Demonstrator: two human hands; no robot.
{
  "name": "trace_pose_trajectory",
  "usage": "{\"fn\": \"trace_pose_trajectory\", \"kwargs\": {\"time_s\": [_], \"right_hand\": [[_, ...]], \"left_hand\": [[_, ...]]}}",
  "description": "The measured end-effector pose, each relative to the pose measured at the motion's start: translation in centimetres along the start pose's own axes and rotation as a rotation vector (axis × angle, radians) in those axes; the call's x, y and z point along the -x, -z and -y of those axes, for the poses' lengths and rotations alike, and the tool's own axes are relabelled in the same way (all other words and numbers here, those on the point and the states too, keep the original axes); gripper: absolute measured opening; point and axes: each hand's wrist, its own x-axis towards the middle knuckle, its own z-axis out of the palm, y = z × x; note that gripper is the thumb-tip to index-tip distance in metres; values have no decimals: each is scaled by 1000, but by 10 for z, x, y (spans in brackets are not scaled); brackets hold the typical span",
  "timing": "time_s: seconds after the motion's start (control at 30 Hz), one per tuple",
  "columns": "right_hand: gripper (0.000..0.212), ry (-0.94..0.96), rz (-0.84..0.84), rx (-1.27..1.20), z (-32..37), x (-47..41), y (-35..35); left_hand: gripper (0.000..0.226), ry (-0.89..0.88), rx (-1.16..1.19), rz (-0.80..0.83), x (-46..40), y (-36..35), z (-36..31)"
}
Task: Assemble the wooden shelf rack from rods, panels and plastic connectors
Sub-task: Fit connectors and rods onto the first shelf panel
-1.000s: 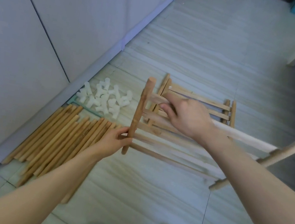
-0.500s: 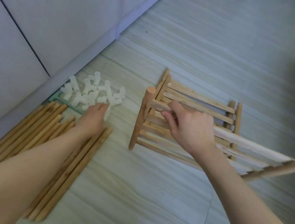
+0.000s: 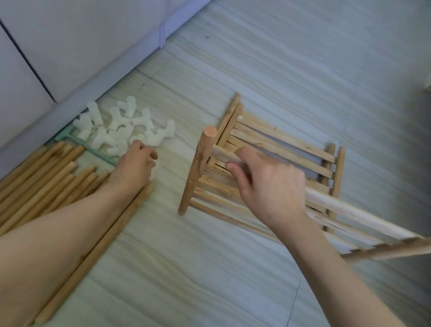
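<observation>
— What's nearest you right now?

— My two forearms, and under the left one the loose rods [image 3: 39,190], lying side by side on the floor [image 3: 186,288] along the cabinet [image 3: 49,4]. None is fitted yet.

— And your hands?

— My right hand [image 3: 267,189] is curled round a slat of the panel [image 3: 201,169] I'm holding up off the floor, thumb under, fingers over. My left hand [image 3: 137,161] is at the near edge of the plastic connectors [image 3: 125,130], fingers bent down onto one; whether I've actually pinched it, I can't tell.

— How far along is the rack?

— Barely begun, I'd say. No connector is on any rod that I can see. Just behind the raised panel, the other panels [image 3: 283,149] lie stacked flat, waiting. The connectors sit in a heap beside a green strip [image 3: 87,147], near the cabinet's base.
</observation>
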Motion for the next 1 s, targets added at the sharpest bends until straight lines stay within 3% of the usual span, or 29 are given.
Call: {"fn": "trace_pose_trajectory", "kwargs": {"time_s": [0.07,0.17,0.33,0.53,0.7,1.0], "right_hand": [[16,3,21,-29,4,6,3],[21,11,85,-26,16,22,13],[34,-15,307,-26,38,65,31],[31,-19,412,-95,53,103,60],[32,-36,481,-120,57,120,60],[34,-116,410,-138,45,114,37]], "left_hand": [[27,88,190,-66,10,17,-15],[36,267,602,-31,43,57,-45],[30,259,913,40,120,128,-79],[19,193,1003,115,197,168,-109],[23,179,974,28,217,168,-127],[38,172,973,67,207,146,-126]]}}
